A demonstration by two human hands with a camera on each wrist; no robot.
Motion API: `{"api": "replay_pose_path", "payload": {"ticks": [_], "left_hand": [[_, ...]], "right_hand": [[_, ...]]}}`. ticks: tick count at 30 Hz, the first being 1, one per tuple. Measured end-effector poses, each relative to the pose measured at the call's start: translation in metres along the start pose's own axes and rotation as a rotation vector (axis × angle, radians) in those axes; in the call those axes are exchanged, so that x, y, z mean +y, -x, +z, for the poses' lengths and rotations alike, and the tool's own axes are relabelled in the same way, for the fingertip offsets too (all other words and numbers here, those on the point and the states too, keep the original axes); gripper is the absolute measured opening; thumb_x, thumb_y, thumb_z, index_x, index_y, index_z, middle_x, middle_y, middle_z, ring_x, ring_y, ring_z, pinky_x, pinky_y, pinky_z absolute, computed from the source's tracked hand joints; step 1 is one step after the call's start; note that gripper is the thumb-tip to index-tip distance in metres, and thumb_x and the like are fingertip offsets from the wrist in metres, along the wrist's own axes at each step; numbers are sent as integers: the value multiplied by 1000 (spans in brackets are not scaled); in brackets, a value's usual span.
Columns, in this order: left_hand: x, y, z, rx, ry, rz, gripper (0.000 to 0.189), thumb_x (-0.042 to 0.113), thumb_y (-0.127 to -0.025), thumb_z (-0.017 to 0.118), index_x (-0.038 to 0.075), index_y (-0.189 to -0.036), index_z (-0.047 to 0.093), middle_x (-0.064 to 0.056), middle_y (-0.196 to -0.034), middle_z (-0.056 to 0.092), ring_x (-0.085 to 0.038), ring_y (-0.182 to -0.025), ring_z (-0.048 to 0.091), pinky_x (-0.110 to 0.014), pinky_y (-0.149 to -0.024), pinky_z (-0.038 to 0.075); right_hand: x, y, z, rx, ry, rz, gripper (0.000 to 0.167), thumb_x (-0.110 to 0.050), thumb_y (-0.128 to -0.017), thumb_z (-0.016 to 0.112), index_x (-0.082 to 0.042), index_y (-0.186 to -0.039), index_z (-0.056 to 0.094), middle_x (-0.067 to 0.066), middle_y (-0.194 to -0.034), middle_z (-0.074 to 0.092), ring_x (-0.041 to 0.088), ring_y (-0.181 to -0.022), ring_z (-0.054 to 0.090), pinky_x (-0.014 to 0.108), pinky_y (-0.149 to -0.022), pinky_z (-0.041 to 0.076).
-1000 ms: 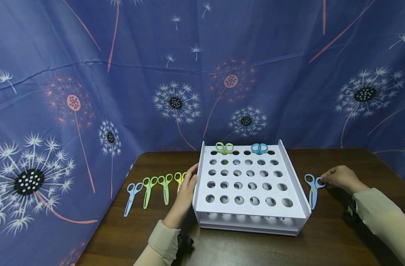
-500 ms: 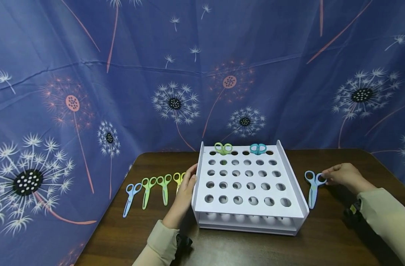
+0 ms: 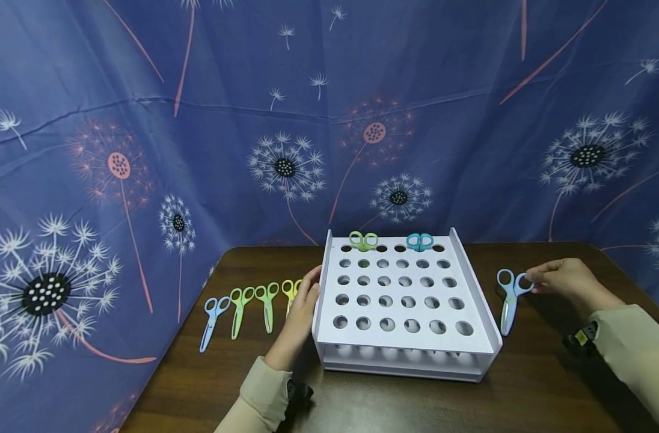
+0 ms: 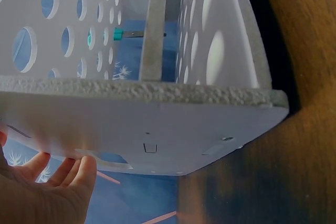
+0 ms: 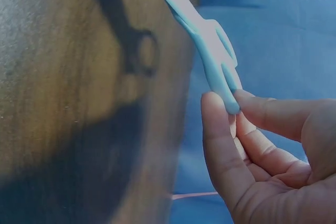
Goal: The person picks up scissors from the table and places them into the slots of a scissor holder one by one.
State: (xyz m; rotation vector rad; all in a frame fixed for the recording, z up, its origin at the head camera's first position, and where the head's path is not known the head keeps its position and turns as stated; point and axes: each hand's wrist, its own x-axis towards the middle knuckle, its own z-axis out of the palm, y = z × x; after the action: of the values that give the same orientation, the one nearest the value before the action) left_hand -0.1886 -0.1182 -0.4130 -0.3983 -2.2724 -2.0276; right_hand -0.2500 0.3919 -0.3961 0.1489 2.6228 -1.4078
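Note:
My right hand [image 3: 564, 279] pinches light blue scissors [image 3: 510, 300] by one finger loop, right of the white rack [image 3: 397, 310]. In the right wrist view thumb and fingertips meet on the handle of the scissors [image 5: 212, 56], which hang over the table, their shadow apart from them. My left hand [image 3: 299, 319] rests against the rack's left side panel [image 4: 131, 135], fingertips touching it near a cut-out slot. Green scissors [image 3: 364, 242] and teal scissors [image 3: 419, 242] stand handles up in the rack's back row of holes.
Left of the rack, blue scissors [image 3: 214, 322], two green scissors [image 3: 240, 313] [image 3: 267, 307] and yellow scissors [image 3: 290, 291] lie in a row on the brown table [image 3: 394, 406]. A blue dandelion-patterned cloth [image 3: 226, 120] hangs behind and at the left.
My right hand has raised the light blue scissors off the table and shifted slightly right and up. The left hand stays against the rack.

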Motion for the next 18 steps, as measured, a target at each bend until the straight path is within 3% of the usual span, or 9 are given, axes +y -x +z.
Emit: {"api": "replay_pose_path", "payload": {"ticks": [6, 11, 18], "left_hand": [[0, 0, 0, -7, 13, 4, 45, 26, -107, 32, 12, -150, 32, -14, -149, 39, -31, -134, 41, -47, -108, 34], [-1, -1, 0, -11, 20, 1, 45, 26, -107, 33, 12, -150, 32, -14, -150, 38, -30, -135, 40, -47, -109, 33], [2, -1, 1, -17, 36, 13, 46, 26, -107, 33, 11, -150, 32, -15, -148, 40, -30, -133, 42, -43, -108, 35]], "right_hand": [[-12, 6, -6, 11, 49, 8, 37, -11, -90, 64, 21, -109, 60, -4, -80, 69, 12, -69, 68, 32, -67, 58], [-21, 13, -11, 80, 135, -27, 47, -24, -91, 66, 18, -111, 62, 0, -80, 72, 13, -68, 69, 28, -62, 56], [-31, 22, -14, 168, 150, -72, 52, -33, -93, 63, 15, -115, 62, -1, -80, 73, 9, -65, 67, 24, -60, 53]]}}
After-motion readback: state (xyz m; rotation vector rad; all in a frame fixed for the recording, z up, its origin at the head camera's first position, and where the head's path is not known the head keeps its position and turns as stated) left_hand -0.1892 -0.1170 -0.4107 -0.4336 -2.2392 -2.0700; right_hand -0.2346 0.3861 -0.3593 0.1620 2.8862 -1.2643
